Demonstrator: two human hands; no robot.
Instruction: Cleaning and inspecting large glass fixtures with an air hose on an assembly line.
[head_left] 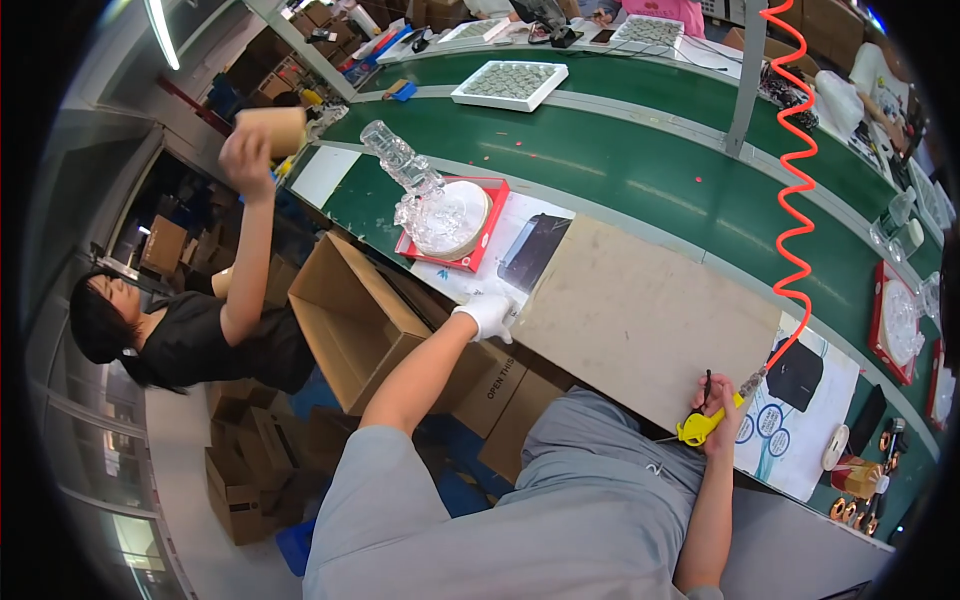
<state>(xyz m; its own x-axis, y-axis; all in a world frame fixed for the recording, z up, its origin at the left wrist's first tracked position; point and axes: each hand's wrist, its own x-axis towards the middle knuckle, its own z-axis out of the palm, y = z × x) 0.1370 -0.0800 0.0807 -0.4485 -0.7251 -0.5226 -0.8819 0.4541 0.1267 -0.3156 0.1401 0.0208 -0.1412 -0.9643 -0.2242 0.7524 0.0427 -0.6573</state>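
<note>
My left hand (487, 317), in a white glove, rests at the table edge beside the near left corner of a grey-brown board (640, 310). Its fingers look apart, with nothing visible in them. My bare right hand (714, 398) is wrapped round a yellow air blow gun (699, 428) at the board's near right corner. A red coiled hose (797, 205) runs up from the gun. Beyond my left hand lies a dark flat pad (536, 252). Next to it, a red tray (490, 222) holds a round white stack (452, 218) and clear plastic pieces (402, 158).
An open cardboard box (350, 320) stands left of my left forearm. A co-worker (220, 335) at the left lifts a blurred tan roll or cup-shaped thing (275, 130). White trays (510, 85) of small parts sit across the green bench. A bottle (858, 478) and scissors lie right.
</note>
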